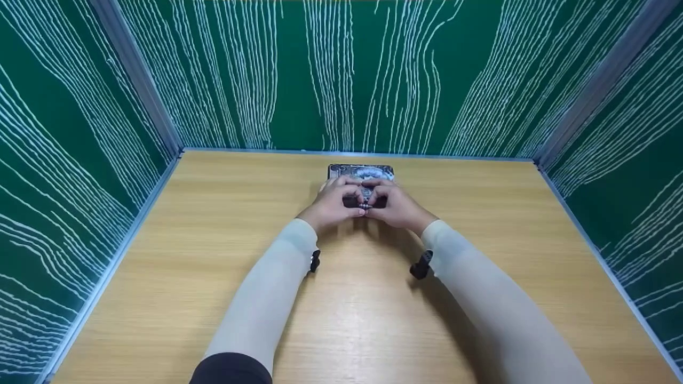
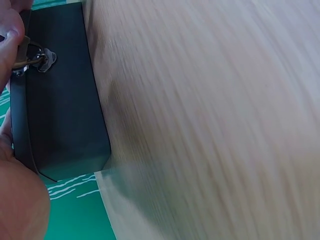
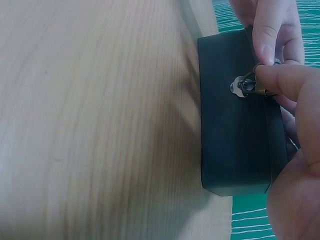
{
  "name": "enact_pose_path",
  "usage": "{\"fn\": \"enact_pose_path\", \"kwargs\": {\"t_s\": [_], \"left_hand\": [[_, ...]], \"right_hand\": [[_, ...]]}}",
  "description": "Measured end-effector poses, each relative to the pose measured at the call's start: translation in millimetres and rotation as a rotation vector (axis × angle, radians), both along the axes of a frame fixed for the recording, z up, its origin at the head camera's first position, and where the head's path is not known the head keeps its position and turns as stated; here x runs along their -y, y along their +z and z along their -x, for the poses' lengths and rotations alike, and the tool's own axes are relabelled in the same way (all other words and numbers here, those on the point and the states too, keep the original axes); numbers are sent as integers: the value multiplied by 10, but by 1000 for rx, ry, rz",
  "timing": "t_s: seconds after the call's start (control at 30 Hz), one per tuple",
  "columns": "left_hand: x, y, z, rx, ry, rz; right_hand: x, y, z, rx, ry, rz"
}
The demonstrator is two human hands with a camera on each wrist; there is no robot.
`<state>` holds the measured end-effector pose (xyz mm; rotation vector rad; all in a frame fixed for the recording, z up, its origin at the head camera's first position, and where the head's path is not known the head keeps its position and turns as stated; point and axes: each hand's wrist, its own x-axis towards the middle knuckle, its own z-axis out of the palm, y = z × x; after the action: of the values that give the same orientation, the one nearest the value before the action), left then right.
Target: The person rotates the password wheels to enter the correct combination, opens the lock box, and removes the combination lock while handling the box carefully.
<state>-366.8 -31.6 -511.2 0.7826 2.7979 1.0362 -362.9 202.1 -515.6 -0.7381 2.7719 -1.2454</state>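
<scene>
Grip, left hand (image 1: 333,204) and right hand (image 1: 394,204): both narrowed to a pinch, a small brass lock (image 3: 260,89) held between fingertips. Lock is hung at the metal catch (image 3: 237,86) on the dark box's (image 3: 230,135) near face. Judged unremoved; patterned lid (image 1: 368,171) apparently down. Whether the shackle is freed cannot be told, being covered by fingers. Box is set toward the surface's (image 1: 160,256) far edge, backed by a white-streaked green wall (image 1: 293,80).

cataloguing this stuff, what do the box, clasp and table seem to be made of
Box: perhaps painted metal or covered board; its dark front looks smooth and mostly matte. Clasp: most likely metal; its plate is silvery with bright glints, the flap more brassy. Table: wood or wood-look laminate, judging by the pale grain.
</scene>
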Motion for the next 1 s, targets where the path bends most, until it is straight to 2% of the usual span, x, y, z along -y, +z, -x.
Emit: {"fn": "enact_pose_path", "kwargs": {"t_s": [0.1,0.23,0.77,1.0], "left_hand": [[-6,2,6,-24,-23,9],[-14,1,14,-16,-27,7],[21,-17,17,21,6,-15],[7,-32,19,1,-7,0]], "right_hand": [[-5,-11,-1,-10,1,3],[-14,-16,-4,-8,0,10],[19,12,0,47,-22,-3],[12,-3,-4,35,-16,15]]}}
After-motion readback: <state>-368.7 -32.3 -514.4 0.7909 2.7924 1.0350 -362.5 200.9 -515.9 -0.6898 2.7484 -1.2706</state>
